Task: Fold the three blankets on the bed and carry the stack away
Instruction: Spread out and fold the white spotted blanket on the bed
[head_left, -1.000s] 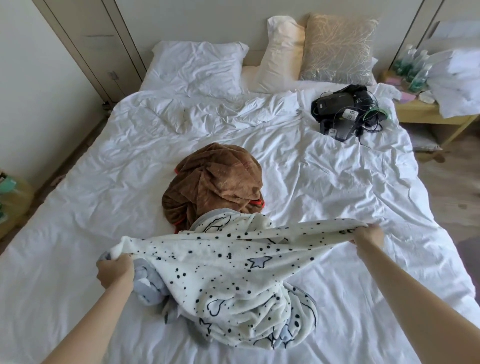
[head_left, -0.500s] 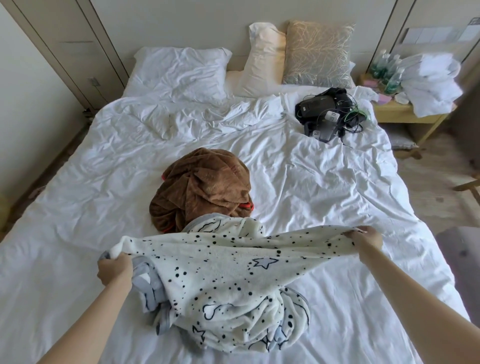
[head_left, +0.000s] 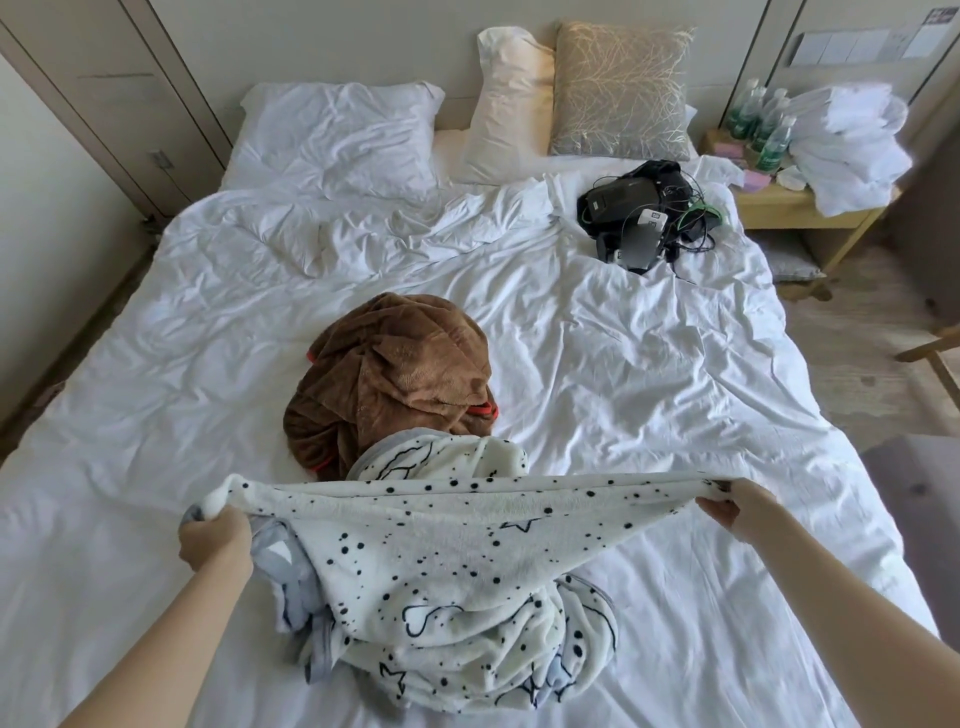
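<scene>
Rumpled white bed (head_left: 649, 374) fills the room. Both arms reach forward: left hand (head_left: 215, 538) and right hand (head_left: 727, 501) each clench an end of the spotted blanket (head_left: 441, 561), stretched taut near the foot edge; brown blanket (head_left: 395, 379) lies bunched mid-bed.

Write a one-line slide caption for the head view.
Both hands, left hand and right hand, stretch a star-spotted white blanket over the bed; a crumpled brown blanket lies behind.

spotted white blanket (head_left: 441, 566) stretched taut; crumpled brown blanket (head_left: 395, 379) behind
</scene>
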